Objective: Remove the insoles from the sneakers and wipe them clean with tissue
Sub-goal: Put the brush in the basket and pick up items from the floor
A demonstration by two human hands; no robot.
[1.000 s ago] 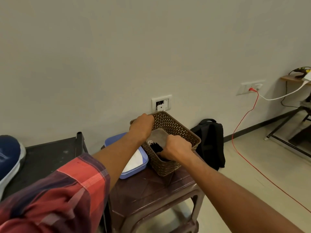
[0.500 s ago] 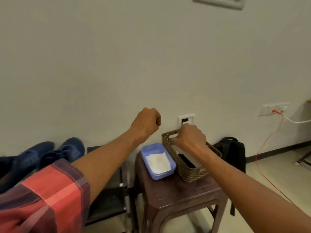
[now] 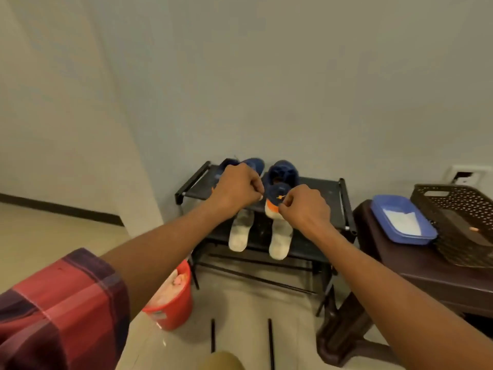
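Observation:
Two blue sneakers, the left sneaker (image 3: pixel 253 164) and the right sneaker (image 3: pixel 282 172), stand at the back of a black shoe rack (image 3: pixel 320 188). In front of them lie two whitish insoles, the left insole (image 3: pixel 240 233) and the right insole (image 3: pixel 278 241). My left hand (image 3: pixel 237 188) hovers as a fist over the left sneaker and hides most of it. My right hand (image 3: pixel 304 209) is curled beside the orange heel of the right sneaker. I see nothing held in either hand. White tissue (image 3: pixel 402 222) lies in a blue tray.
A dark brown stool (image 3: pixel 426 271) at right carries the blue tray (image 3: pixel 378 206) and a brown woven basket (image 3: pixel 458 204). A red bucket (image 3: pixel 173 308) stands on the floor left of the rack. The wall runs close behind, with a socket (image 3: pixel 464 177).
My view and both hands have swung left from the basket on the stool to the shoe rack. Both hands are now fists above the sneakers.

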